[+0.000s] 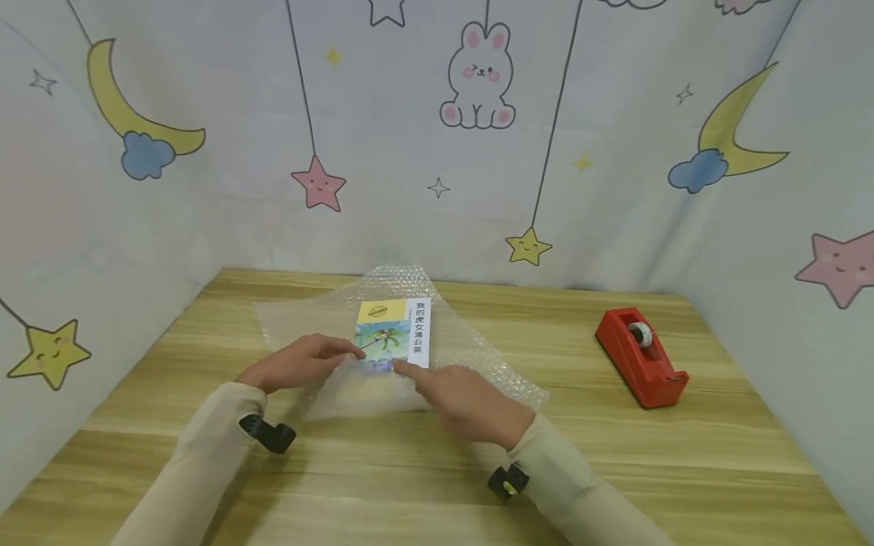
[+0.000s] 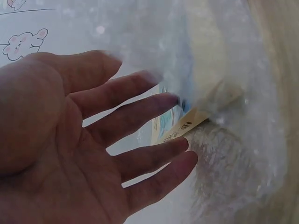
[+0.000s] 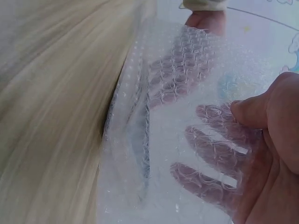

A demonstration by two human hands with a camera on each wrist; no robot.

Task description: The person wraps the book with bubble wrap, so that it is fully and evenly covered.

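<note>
A book (image 1: 385, 334) with a yellow, green and white cover lies face up on a sheet of clear bubble wrap (image 1: 471, 334). Part of the wrap's near side is folded up toward the book's lower edge. My left hand (image 1: 300, 362) is at the book's left side, its fingers extended and slightly spread; in the left wrist view, the fingertips reach the book's edge (image 2: 187, 126). My right hand (image 1: 467, 398) holds the near part of the wrap. In the right wrist view its thumb lies in front of the bubble wrap (image 3: 182, 65), its other fingers showing through from behind.
A red tape dispenser (image 1: 638, 356) with a tape roll stands on the right of the wooden table (image 1: 355, 485). White cloth walls (image 1: 410, 152) with printed stars, moons and a rabbit enclose the back and both sides.
</note>
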